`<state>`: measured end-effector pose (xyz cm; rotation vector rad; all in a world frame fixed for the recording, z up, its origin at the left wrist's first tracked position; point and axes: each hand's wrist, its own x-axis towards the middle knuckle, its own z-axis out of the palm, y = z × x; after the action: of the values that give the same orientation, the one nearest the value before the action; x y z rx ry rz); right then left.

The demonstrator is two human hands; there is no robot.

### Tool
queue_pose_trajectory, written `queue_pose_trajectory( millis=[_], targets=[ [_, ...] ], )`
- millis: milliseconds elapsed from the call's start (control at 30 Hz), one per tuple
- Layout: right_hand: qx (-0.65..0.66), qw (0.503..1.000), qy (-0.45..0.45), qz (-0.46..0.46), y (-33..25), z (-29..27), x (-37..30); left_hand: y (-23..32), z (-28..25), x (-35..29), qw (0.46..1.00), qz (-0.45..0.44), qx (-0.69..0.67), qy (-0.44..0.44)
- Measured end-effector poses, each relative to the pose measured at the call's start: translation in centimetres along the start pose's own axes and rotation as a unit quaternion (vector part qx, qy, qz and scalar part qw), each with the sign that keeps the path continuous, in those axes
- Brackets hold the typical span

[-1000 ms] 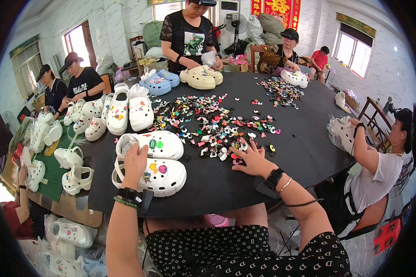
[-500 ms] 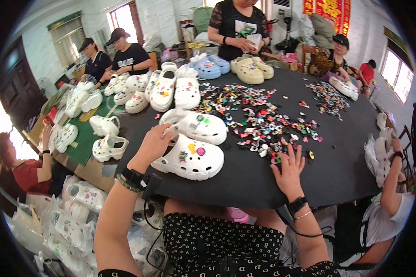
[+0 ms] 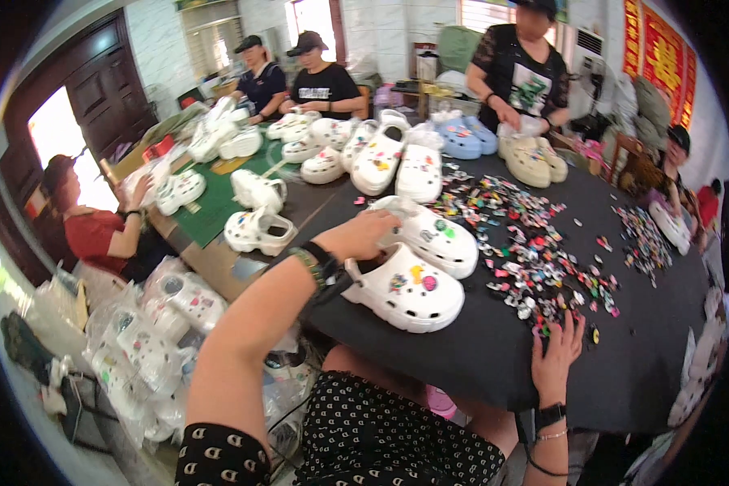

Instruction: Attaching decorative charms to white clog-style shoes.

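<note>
A pair of white clogs stands side by side before me on the black tabletop: the near clog [image 3: 417, 304] carries yellow, pink and multicoloured charms, and the far clog [image 3: 441, 235] has green and grey ones. My left hand [image 3: 363, 235] is at their heel end, fingers curled over the near clog's heel; the fingertips are partly hidden. Farther right, a spread-out heap of small colourful shoe charms [image 3: 535, 275] covers the table. At its near edge lies my right hand [image 3: 557, 352], fingers apart and touching the charms, with nothing visibly held.
More white clogs [image 3: 378, 158] stand behind the pair, with blue clogs [image 3: 466, 134] and cream clogs [image 3: 530, 158] farther back. A green mat [image 3: 211, 215] lies left. Bagged clogs [image 3: 138, 340] are piled beside me at lower left. Several people work around the table.
My view has turned left, so the scene sits farther right and tilted. My left hand stays at the clogs' heels, and my right hand stays at the charms' near edge.
</note>
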<state>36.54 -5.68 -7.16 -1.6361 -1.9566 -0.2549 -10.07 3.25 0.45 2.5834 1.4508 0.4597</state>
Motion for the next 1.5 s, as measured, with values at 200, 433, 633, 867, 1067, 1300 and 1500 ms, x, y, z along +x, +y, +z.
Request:
queue_pose_trajectory(
  millis=[200,433,633,867,1067,1300,1500],
  targets=[
    [-0.002,1.000,-0.027,-0.006,0.2,0.6,0.0,2.4,-0.2,-0.4,0.986,-0.155,0.060,0.007],
    [-0.005,0.999,-0.035,0.009,0.2,0.1,-0.2,4.7,-0.3,-5.1,0.971,-0.176,0.142,0.078],
    [-0.033,0.998,-0.049,0.025,0.0,0.4,0.1,-1.0,-5.2,-10.7,0.915,-0.287,0.245,0.143],
    [-0.006,0.995,-0.088,0.044,-0.6,-0.1,0.8,-12.0,-13.6,-14.5,0.758,-0.490,0.294,0.313],
    [-0.010,0.994,-0.091,0.051,-0.3,-0.2,0.5,-20.6,-9.6,-18.5,0.694,-0.543,0.278,0.382],
    [-0.002,0.997,-0.070,0.040,-0.3,-0.1,0.4,-20.9,-2.2,-20.9,0.855,-0.477,0.090,0.184],
    [0.014,0.997,-0.065,0.038,-0.6,-0.3,0.6,-16.8,-1.9,-19.9,0.870,-0.461,0.088,0.148]
  ],
)
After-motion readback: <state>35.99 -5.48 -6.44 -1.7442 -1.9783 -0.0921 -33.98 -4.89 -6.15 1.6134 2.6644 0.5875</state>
